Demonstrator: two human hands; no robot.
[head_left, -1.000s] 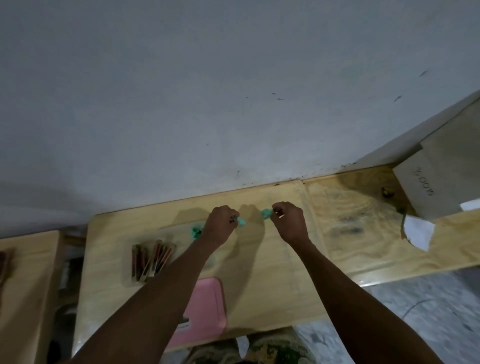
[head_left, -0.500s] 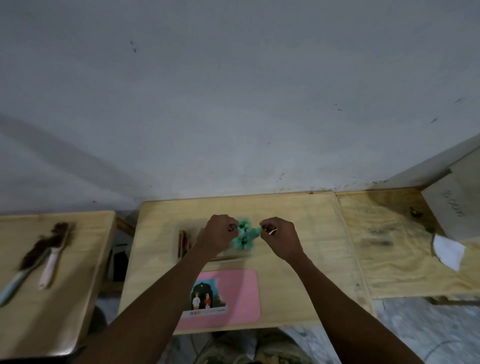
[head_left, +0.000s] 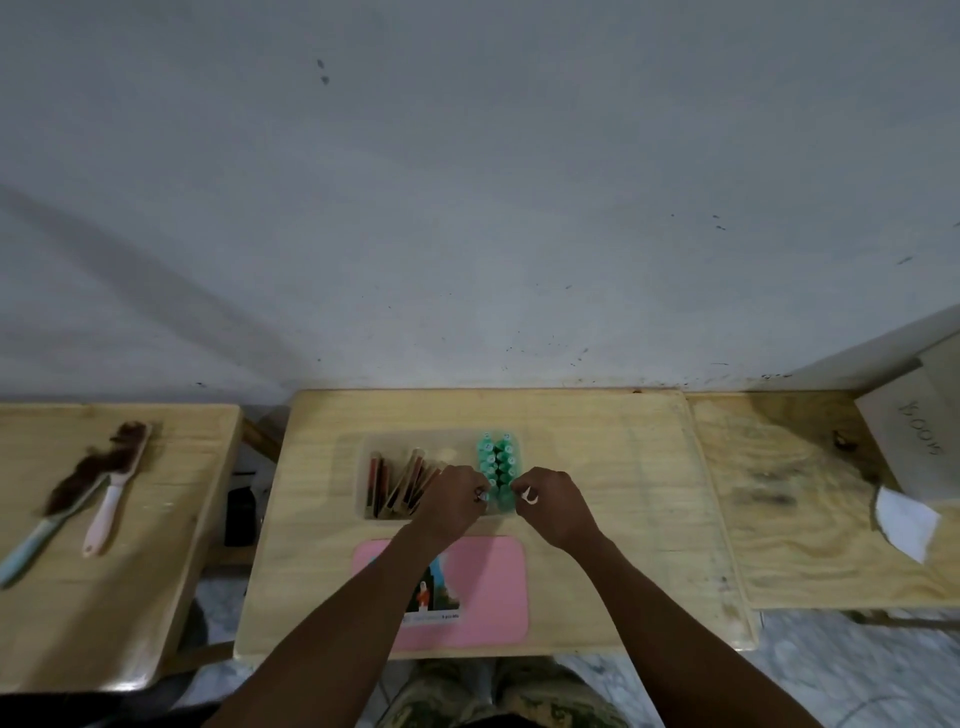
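Small green bottles stand in two short rows at the right end of a clear shallow tray on the middle wooden table. Brown flat sachets lean together in the tray's left part. My left hand and my right hand meet at the near end of the rows, fingers curled. Each pinches one of the nearest green bottles. The fingertips hide those bottles' lower parts.
A pink mat with a picture card lies in front of the tray, partly under my forearms. The left table holds a pink brush and a blue-handled brush. The right table bears a white paper and a grey box.
Both hands, each with a green bottle, came together and down to the near end of the tray's green rows. The camera view tilted down and shifted left.
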